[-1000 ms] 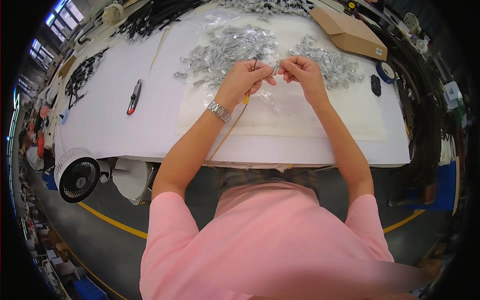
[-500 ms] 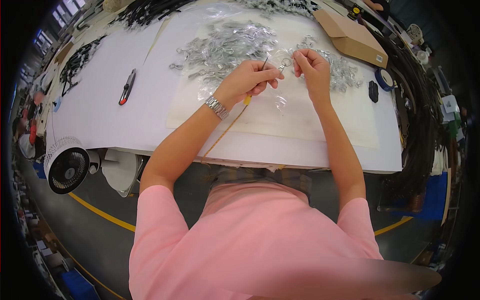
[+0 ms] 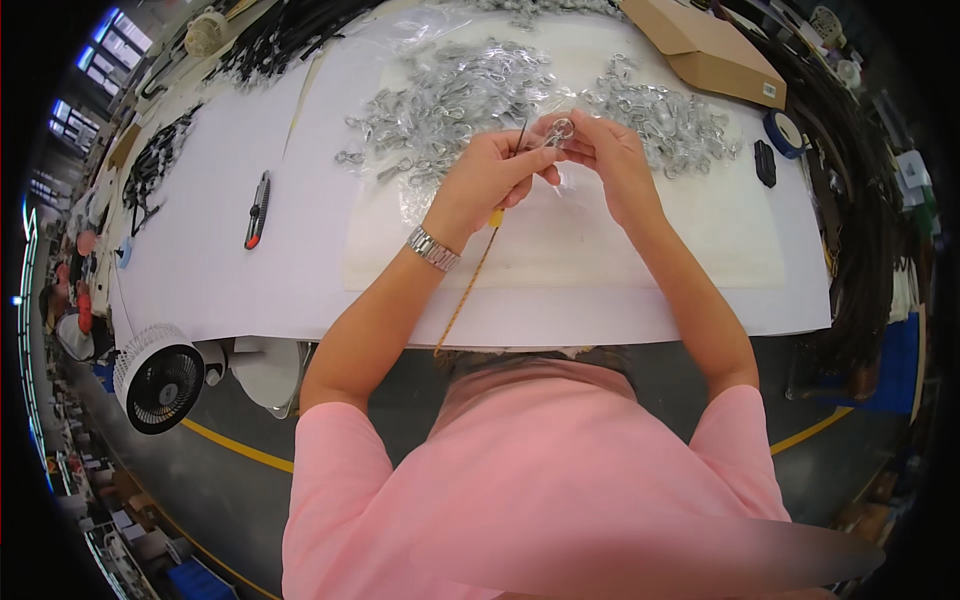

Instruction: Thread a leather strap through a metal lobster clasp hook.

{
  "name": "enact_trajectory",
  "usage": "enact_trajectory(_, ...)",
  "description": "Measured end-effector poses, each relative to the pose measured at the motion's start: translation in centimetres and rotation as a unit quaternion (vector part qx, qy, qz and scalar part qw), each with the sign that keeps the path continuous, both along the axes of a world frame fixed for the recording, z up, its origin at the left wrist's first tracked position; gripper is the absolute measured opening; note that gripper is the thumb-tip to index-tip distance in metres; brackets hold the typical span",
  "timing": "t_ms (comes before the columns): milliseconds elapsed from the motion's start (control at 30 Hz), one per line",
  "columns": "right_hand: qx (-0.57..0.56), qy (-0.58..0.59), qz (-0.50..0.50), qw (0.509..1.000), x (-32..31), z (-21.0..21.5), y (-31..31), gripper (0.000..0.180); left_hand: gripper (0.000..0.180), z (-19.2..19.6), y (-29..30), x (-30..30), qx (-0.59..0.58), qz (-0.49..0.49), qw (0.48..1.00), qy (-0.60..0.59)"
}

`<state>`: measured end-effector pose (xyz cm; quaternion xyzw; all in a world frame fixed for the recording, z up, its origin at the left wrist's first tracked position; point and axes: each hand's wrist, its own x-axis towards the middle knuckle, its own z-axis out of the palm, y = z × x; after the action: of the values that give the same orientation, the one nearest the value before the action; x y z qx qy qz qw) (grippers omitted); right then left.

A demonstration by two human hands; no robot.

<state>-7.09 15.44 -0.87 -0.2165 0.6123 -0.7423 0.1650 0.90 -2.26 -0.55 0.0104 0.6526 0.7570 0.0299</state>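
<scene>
My left hand [image 3: 500, 172] is closed, pinching a small silver metal clasp with a ring [image 3: 560, 130]. The same hand also keeps a thin tool in its grip: a dark pointed tip rises above the fingers, and its yellow end [image 3: 496, 217] shows below them. An orange-yellow cord [image 3: 462, 292] runs from that end down to the table's near edge. Fingers of my right hand [image 3: 612, 160] are closed at the ring, meeting the left fingertips. Just beyond my hands lies a pile of silver metal clasps [image 3: 450, 95], many in clear plastic; more clasps [image 3: 680, 125] spread to the right.
A utility knife [image 3: 258, 210] lies on the white-covered table [image 3: 290, 290] at left. To the right are a cardboard box [image 3: 705, 55], a blue tape roll [image 3: 785, 133] and a black object [image 3: 765, 163]. Black cords [image 3: 160, 160] lie far left; a fan [image 3: 160, 378] stands at the near-left edge.
My right hand has moved left, from apart to touching the ring at my left fingertips. The clasp has shifted slightly up and left. The whole view has shifted a little.
</scene>
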Motion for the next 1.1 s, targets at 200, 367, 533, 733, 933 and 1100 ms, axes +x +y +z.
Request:
enact_trajectory(200, -0.076, -0.010, 0.026, 0.997, 0.7, 0.7, -0.4, 0.037, 0.022, -0.1, 0.3, 0.2, -0.009, -0.013, 1.000, 0.010)
enact_trajectory(367, -0.018, -0.067, 0.067, 0.995, 0.9, -0.5, 0.1, 0.042, 0.020, 0.3, 0.6, 0.5, -0.067, 0.017, 0.997, 0.032)
enact_trajectory(533, -0.032, -0.078, 0.062, 0.994, 0.9, 0.2, 0.0, 0.044, 0.019, -0.2, 0.0, 0.3, -0.126, -0.006, 0.992, 0.021)
enact_trajectory(733, -0.069, -0.108, 0.091, 0.988, 0.4, -1.4, 1.3, 0.039, 0.017, 0.4, 1.0, 0.4, -0.113, 0.040, 0.993, 0.006)
enact_trajectory(933, -0.111, -0.196, 0.036, 0.974, 1.1, -0.8, 1.1, 0.041, 0.018, 0.2, 0.8, 0.3, -0.055, 0.116, 0.991, 0.037)
enact_trajectory(1100, -0.081, -0.165, 0.030, 0.982, 1.0, 0.0, 1.3, 0.042, 0.023, 0.3, 0.1, 0.4, -0.066, 0.116, 0.991, 0.028)
